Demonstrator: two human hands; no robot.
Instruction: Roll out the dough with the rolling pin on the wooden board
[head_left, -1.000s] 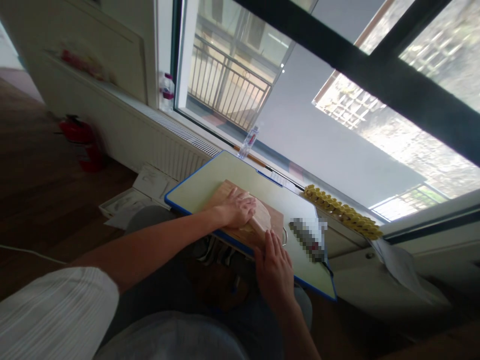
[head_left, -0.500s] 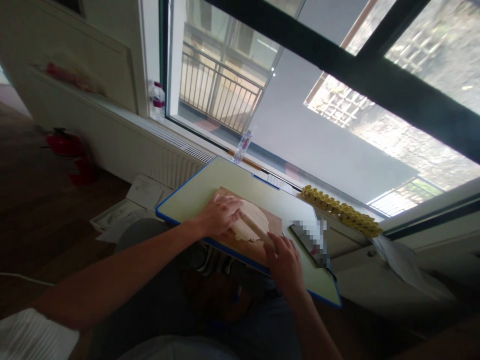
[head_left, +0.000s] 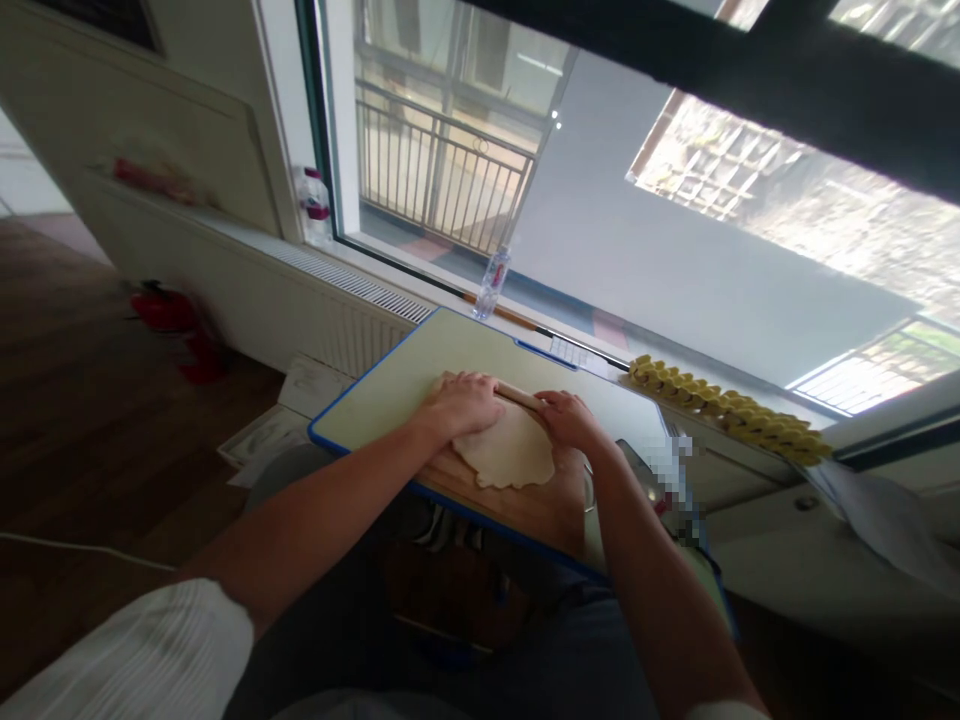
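Observation:
A wooden rolling pin (head_left: 519,396) lies across the far edge of a flat, pale sheet of dough (head_left: 510,447). Its left end is under my left hand (head_left: 466,402), whose fingers close over it. At the other end my right hand (head_left: 568,415) grips the pin with bent fingers. The dough has an uneven outline and rests on a wooden board (head_left: 555,515). Beneath the board is a small pale table (head_left: 409,372) with a blue rim. Both pin ends are hidden by my hands.
A blurred-out device (head_left: 652,480) lies right of the board, near my right forearm. Along the windowsill stand a clear bottle (head_left: 492,285) and a yellow braided strip (head_left: 724,405). On the floor at left are a red fire extinguisher (head_left: 166,312) and papers (head_left: 262,440).
Both hands have pushed the rolling pin away from me, from the middle of the dough to its far edge. More of the near dough now shows. The view has shifted slightly.

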